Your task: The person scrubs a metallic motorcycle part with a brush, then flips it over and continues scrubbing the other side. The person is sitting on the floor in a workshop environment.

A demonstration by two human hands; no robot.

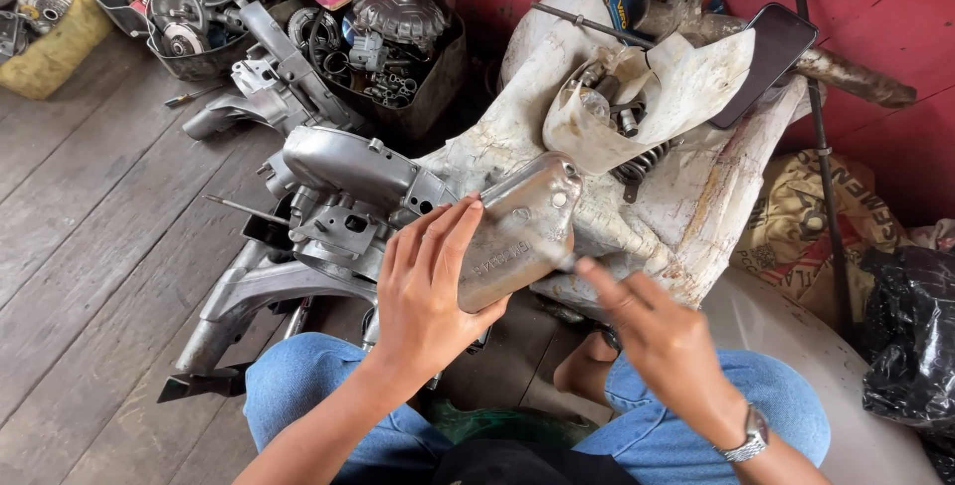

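- The left hand (430, 291) wraps around a grey cast-metal cover (517, 231), fingers spread over its face and thumb beneath, holding it tilted above the lap.
- The right hand (652, 331), at about four o'clock from the cover, is loosely open; its fingertips (589, 268) touch the cover's lower right edge. Motion blur hides whether they pinch anything.
- An engine casing (333, 211) lies at nine o'clock on the wooden floor (90, 206).
- A torn white container (652, 97) of small parts sits at one o'clock, with a phone (764, 57) beside it.
- Judgement: a firm left-hand grip, cover steady, keeps the edge work accurate.
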